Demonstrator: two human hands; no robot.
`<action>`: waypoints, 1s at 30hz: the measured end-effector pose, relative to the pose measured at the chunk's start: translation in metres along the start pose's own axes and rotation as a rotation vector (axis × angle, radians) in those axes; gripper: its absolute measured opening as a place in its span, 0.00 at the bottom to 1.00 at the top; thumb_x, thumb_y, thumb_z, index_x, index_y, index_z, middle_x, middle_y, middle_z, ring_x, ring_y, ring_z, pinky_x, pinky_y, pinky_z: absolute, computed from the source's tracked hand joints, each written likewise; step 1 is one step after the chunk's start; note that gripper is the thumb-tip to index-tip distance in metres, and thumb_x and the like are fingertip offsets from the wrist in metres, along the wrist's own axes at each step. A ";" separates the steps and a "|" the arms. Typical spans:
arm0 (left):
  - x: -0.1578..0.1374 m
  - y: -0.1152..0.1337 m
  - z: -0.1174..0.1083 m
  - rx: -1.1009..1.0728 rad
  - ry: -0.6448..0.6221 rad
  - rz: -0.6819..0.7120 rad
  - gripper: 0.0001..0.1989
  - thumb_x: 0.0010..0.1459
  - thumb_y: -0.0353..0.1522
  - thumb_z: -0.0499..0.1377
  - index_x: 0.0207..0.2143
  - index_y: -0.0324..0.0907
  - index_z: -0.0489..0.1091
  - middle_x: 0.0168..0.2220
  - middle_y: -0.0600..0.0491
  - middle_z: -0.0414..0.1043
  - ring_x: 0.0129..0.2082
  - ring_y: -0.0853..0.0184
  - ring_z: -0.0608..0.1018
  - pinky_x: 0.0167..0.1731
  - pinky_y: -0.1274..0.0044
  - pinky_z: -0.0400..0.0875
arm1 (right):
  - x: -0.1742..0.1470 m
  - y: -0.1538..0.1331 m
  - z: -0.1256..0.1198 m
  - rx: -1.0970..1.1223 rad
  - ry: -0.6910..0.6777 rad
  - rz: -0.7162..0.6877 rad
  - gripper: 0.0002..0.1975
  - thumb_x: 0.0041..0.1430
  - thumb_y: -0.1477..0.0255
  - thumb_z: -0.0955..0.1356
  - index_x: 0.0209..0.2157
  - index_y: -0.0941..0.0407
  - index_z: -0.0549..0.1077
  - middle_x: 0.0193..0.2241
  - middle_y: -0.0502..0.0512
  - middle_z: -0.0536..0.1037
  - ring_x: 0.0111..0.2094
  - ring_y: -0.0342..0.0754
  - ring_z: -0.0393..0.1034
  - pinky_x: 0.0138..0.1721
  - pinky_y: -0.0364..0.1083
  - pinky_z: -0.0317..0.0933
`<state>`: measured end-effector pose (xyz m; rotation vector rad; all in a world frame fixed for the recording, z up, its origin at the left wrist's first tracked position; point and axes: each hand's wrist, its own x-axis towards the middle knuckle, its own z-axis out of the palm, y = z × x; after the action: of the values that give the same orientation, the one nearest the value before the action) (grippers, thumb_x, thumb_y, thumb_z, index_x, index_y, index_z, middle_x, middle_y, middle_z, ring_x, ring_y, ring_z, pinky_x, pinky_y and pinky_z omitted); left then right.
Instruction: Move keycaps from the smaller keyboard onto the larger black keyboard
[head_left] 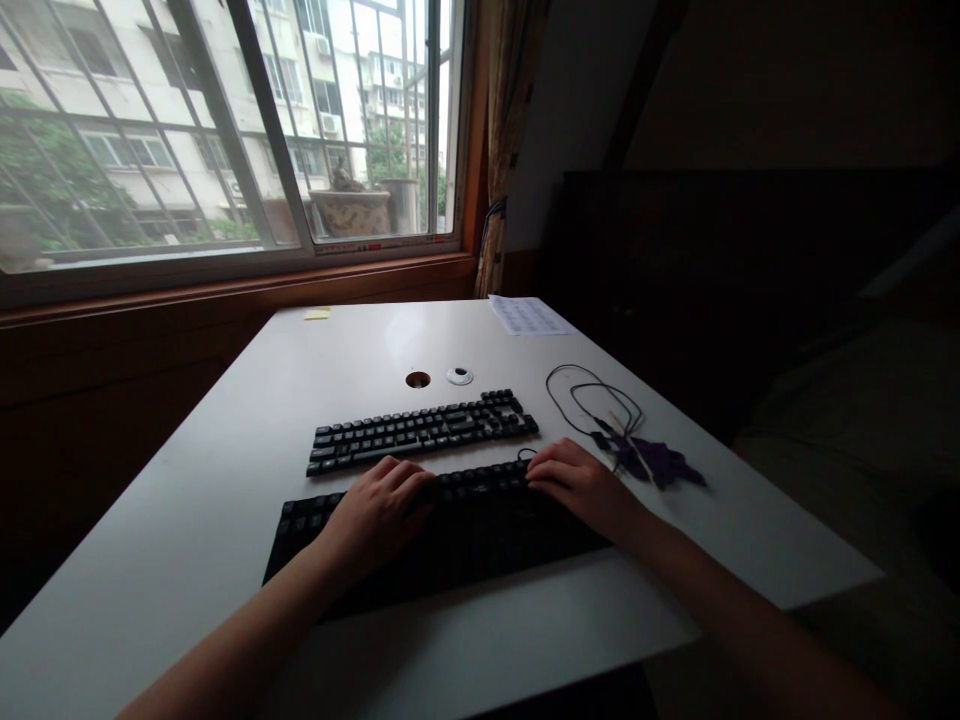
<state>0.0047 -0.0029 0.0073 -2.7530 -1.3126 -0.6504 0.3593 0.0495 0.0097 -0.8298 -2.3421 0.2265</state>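
Observation:
A black keyboard [487, 545] lies on the white desk in front of me, with keycaps along its far rows; its near part is too dark to make out. My left hand [384, 505] is over its left-middle part, fingers bent and together, fingertips at the keycaps, thumb mostly hidden. At the far right end of the top row, my right hand [571, 482] has its fingers closed together against the keys. What either hand pinches, if anything, is hidden. Just beyond, black keycaps [420, 432] are laid out in keyboard-shaped rows, with gaps toward the right.
Right of the keyboard lie a looped black cable [592, 385], a dark purple cloth [664, 462] and a thin stick [636, 450]. Farther back are a round desk hole [418, 380], its white cover [460, 376], a printed sheet [529, 315] and a yellow note [317, 313].

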 end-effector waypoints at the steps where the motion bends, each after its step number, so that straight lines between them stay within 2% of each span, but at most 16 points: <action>1: 0.000 0.000 0.000 -0.002 -0.002 -0.001 0.16 0.65 0.31 0.62 0.54 0.44 0.69 0.51 0.48 0.76 0.48 0.57 0.76 0.47 0.63 0.78 | -0.001 0.001 0.000 0.004 -0.004 0.021 0.04 0.67 0.72 0.70 0.40 0.50 0.79 0.40 0.55 0.81 0.45 0.53 0.74 0.48 0.54 0.71; 9: 0.001 0.001 -0.002 -0.012 0.005 0.001 0.15 0.66 0.31 0.61 0.54 0.43 0.69 0.50 0.48 0.77 0.48 0.57 0.76 0.46 0.63 0.79 | -0.001 0.009 0.000 -0.069 0.067 0.231 0.07 0.69 0.68 0.67 0.44 0.49 0.77 0.44 0.57 0.80 0.49 0.57 0.73 0.55 0.60 0.67; 17: -0.001 0.000 0.000 -0.017 0.000 -0.002 0.16 0.65 0.31 0.61 0.55 0.43 0.69 0.51 0.48 0.76 0.49 0.57 0.75 0.47 0.63 0.78 | -0.001 0.004 0.013 -0.098 0.039 0.342 0.12 0.68 0.64 0.68 0.51 0.50 0.73 0.49 0.57 0.78 0.53 0.58 0.71 0.57 0.57 0.66; 25: 0.000 0.000 0.000 -0.016 0.010 0.005 0.16 0.65 0.30 0.62 0.55 0.43 0.69 0.51 0.48 0.76 0.48 0.57 0.75 0.47 0.63 0.78 | -0.001 0.002 0.021 -0.085 0.001 0.387 0.12 0.66 0.63 0.69 0.49 0.51 0.74 0.45 0.57 0.79 0.49 0.59 0.72 0.54 0.59 0.66; 30: 0.000 -0.001 0.000 -0.018 0.006 0.002 0.16 0.65 0.31 0.61 0.55 0.44 0.68 0.51 0.48 0.76 0.48 0.57 0.76 0.47 0.63 0.78 | -0.003 0.006 0.023 -0.066 0.001 0.388 0.11 0.66 0.63 0.69 0.47 0.51 0.76 0.46 0.57 0.79 0.50 0.59 0.71 0.54 0.58 0.65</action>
<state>0.0043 -0.0027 0.0073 -2.7642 -1.3088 -0.6728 0.3499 0.0531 -0.0122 -1.3135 -2.1794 0.3113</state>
